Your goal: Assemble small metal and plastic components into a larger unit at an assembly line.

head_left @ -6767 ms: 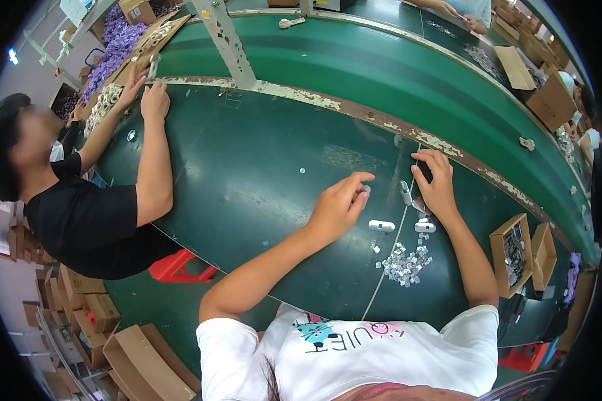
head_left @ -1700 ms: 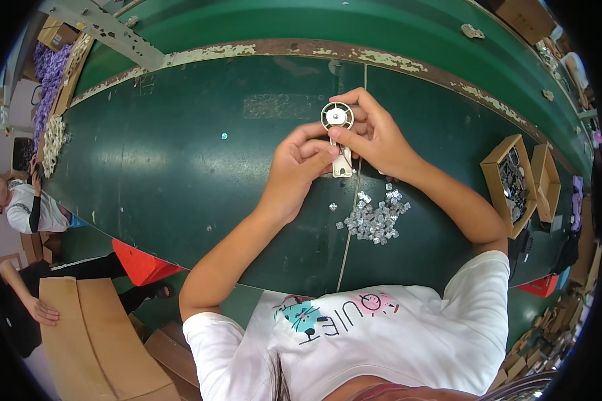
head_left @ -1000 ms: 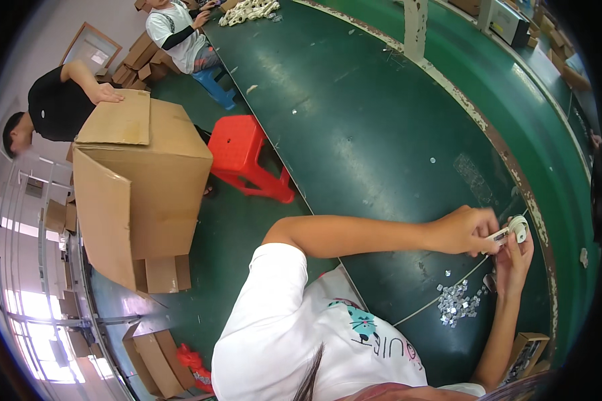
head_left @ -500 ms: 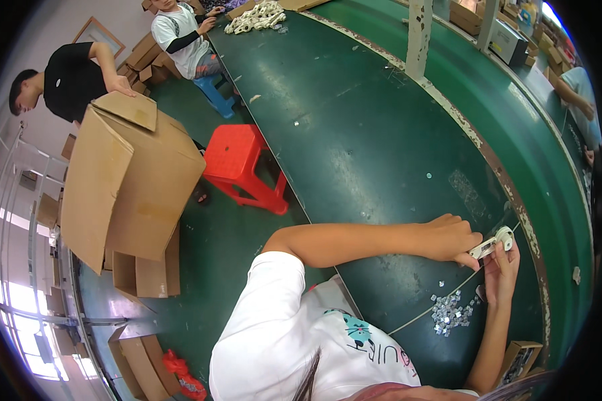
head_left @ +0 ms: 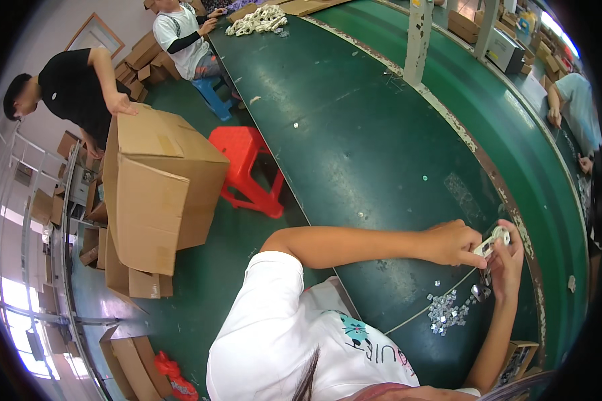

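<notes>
My left hand reaches across from the left, its fingers closed on one end of an off-white plastic part with a rounded end. The right hand grips the rounded end from the other side, fingers curled round it. A thin pale cord runs from near my hands down the table toward my body; where it joins is hidden. Just below the hands lies a heap of small shiny clear or silvery pieces. Beside the right wrist is a larger shiny metallic piece.
The green table has a raised worn edge and a post. More off-white parts are piled at its far end. On the left, a person in black holds a big cardboard box near a red stool. Others sit farther off.
The off-white part has shifted slightly left and is tilted in my hands. The metallic piece by my right wrist shows more. The person's cardboard box has moved right and turned.
</notes>
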Motion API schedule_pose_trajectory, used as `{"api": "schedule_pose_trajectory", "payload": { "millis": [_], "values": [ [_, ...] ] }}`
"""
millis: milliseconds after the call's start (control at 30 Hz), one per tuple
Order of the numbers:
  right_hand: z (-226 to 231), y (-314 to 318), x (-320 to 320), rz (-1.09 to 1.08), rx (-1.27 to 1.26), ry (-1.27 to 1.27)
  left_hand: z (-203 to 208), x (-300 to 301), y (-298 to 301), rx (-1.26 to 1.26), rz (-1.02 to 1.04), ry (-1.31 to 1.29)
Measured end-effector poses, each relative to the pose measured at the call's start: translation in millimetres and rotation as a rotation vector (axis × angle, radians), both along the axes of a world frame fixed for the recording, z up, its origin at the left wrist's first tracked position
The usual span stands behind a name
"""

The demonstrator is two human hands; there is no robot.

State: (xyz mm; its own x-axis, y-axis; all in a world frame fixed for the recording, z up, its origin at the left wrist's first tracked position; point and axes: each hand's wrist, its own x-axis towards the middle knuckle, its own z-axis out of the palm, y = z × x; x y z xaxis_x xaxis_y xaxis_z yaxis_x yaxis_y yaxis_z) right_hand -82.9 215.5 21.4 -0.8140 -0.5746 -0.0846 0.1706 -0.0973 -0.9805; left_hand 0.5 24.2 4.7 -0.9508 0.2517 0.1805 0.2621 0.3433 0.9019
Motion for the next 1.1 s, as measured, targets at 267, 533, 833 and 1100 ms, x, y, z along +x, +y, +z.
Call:
{"api": "schedule_pose_trajectory", "payload": {
  "millis": [267, 533, 833, 1100],
  "values": [
    [-71.7, 92.1, -292.2, -0.827, 0.816, 0.660, -23.0, -35.0, 4.7, -0.276, 0.324, 0.683],
    [10.2, -19.2, -4.8, 0.197, 0.869, 1.388, -46.4, -14.6, -25.4, -0.748, 0.420, 0.461],
    [-22.2, 58.8, 29.3, 0.150, 0.752, 1.021, -26.9, 4.2, 12.9, -0.738, -0.028, 0.374],
    [-35.6, 65.8, 31.6, -0.036, 0.363, 0.844, -22.8, 0.1, 16.8, -0.475, -0.126, 0.450]
  ]
}}
